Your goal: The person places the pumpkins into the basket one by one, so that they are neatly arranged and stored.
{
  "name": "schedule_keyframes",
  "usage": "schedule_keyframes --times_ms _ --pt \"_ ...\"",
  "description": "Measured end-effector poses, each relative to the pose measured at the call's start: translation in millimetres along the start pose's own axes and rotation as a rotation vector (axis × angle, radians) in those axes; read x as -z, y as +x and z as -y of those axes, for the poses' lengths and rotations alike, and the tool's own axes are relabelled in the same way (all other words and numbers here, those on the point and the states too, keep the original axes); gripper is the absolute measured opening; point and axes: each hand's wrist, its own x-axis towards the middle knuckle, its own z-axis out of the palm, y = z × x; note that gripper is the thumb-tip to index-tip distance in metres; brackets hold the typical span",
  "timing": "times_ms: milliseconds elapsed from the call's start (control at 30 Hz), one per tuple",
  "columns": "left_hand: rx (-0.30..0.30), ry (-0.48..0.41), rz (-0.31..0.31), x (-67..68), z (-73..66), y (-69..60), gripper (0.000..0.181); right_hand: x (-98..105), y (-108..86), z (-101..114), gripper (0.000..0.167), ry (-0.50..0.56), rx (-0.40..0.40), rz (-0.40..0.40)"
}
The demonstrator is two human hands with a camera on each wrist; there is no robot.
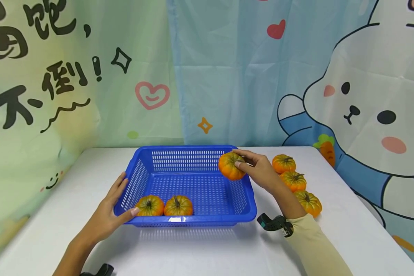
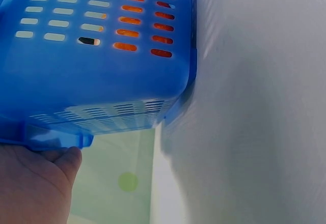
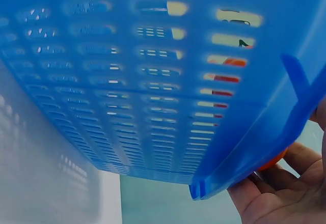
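Note:
A small orange pumpkin (image 1: 231,166) with green streaks is gripped by my right hand (image 1: 258,168) over the right side of the blue plastic basket (image 1: 200,219). In the right wrist view, the right hand (image 3: 290,188) shows beyond the basket's rim, with a bit of orange at its fingers. My left hand (image 1: 107,216) holds the basket's left front corner, thumb over the rim and fingers along the left side. Inside, two pumpkins, a left one (image 1: 150,206) and a right one (image 1: 178,206), sit side by side at the front left.
To the right of the basket, three more pumpkins stand in a row on the white table (image 1: 193,253): a far one (image 1: 283,163), a middle one (image 1: 293,181) and a near one (image 1: 309,203), close to my right forearm. A printed curtain (image 1: 227,76) hangs behind the table.

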Motion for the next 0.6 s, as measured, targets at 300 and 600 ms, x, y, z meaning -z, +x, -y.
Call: schedule_keyframes --times_ms 300,600 --pt "0.001 -0.013 0.001 -1.6 1.4 -1.5 0.089 1.5 1.1 0.1 0.043 0.001 0.044 0.041" --pt "-0.008 -0.006 -0.009 1.4 -0.8 -0.7 0.088 9.2 13.4 10.9 0.044 -0.036 0.08 0.108"
